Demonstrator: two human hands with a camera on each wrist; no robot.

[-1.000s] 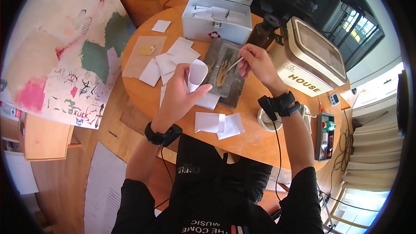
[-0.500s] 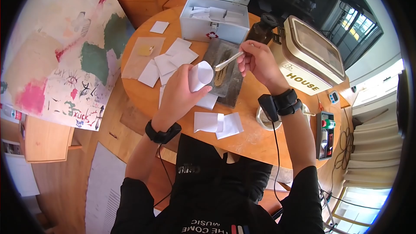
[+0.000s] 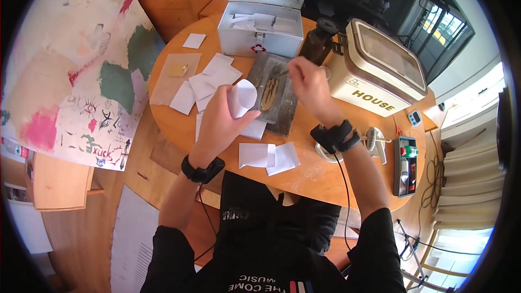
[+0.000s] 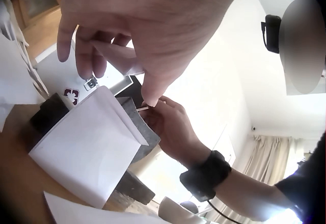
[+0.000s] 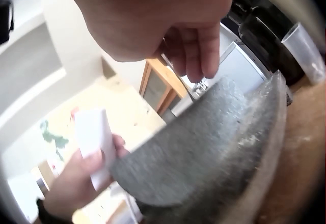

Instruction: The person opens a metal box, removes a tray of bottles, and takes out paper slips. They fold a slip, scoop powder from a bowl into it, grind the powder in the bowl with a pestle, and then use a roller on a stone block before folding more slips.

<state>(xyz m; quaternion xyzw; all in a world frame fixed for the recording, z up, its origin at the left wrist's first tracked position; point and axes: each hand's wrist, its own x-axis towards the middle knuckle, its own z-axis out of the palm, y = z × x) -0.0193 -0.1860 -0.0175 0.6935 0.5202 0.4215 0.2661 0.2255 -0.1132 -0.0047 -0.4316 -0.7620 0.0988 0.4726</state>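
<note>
In the head view my left hand (image 3: 223, 116) grips a small white paper packet (image 3: 243, 99), its upper end bowed into an open tube. Right of it lies a dark grey stone slab (image 3: 281, 128), with long ridges of brown powder (image 3: 267, 97) on its top. My right hand (image 3: 310, 84) is over the slab's right edge, its fingers curled. Between its fingertips a thin pale stick (image 4: 142, 109) shows in the left wrist view; the rest of it is mostly hidden. The right wrist view shows the slab's grey side (image 5: 178, 152) below that hand.
Behind the slab stands an open white metal box (image 3: 260, 42) holding paper packets. A dark jar (image 3: 317, 43) and a HOUSE container (image 3: 369, 95) stand at the right. Loose white papers (image 3: 209, 84) lie at left, folded ones (image 3: 256, 155) in front. A tray of bottles (image 3: 404, 179) sits at the right edge.
The right hand lifted the small pale scoop from the powder toward the packet's mouth, then drew back over the slab's far right side and turned. The left hand keeps its grip on the packet.
</note>
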